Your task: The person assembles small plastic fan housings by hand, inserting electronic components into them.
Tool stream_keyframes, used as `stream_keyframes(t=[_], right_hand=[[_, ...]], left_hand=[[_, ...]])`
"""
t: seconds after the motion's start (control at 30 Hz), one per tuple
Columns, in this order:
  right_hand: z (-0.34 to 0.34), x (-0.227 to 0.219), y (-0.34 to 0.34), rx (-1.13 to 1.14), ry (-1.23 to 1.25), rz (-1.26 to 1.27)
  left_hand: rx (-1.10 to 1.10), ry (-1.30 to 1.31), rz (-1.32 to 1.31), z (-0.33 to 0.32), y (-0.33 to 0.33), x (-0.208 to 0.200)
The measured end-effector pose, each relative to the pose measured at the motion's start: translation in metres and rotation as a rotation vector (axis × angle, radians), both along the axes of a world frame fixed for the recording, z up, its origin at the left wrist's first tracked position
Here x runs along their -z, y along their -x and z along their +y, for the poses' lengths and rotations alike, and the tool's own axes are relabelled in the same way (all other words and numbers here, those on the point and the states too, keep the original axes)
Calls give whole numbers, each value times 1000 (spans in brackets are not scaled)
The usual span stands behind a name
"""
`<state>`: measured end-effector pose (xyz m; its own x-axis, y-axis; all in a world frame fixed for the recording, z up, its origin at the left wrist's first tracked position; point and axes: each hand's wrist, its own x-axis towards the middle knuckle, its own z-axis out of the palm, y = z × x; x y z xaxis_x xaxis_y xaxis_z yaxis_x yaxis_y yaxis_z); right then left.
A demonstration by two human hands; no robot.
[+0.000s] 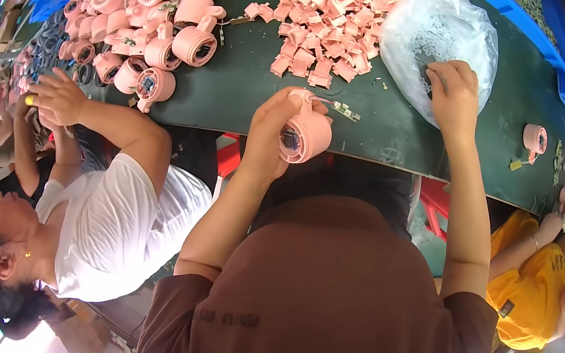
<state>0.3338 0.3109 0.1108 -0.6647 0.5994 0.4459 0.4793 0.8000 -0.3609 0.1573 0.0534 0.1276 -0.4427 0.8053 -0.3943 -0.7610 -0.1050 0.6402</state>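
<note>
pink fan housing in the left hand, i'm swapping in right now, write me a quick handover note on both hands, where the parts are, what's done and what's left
Left hand: grips a round pink fan housing over the near edge of the dark green table; a small circuit board on wires hangs out of it, so this unit is not closed up.
Right hand: fingers in the clear plastic bag of small parts, nothing visibly picked.
Parts: loose pink clips piled top centre; pile of pink housings at top left.
Left: the unit in hand. Which housings are finished cannot be told.
</note>
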Motion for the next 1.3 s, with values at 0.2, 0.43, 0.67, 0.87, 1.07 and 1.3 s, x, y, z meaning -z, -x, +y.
stream_keyframes(t=[0.2,0.43,0.67,0.87,1.07,1.3], right_hand=[[-37,-36,1,45,880,326],[-110,-42,7,-328,1330,307],[-118,-28,12,-354,1209,290],[-115,-46,21,-270,1462,181],[-128,-29,23,-244,1475,302],[-126,-43,27,-168,1682,305]], left_hand=[[67,178,1251,1,-8,-1],[152,111,1711,10,-21,-5],[140,143,1690,10,-23,-1],[29,111,1716,9,-26,12],[-22,109,1742,9,-30,16],[-131,77,1722,7,-32,22]])
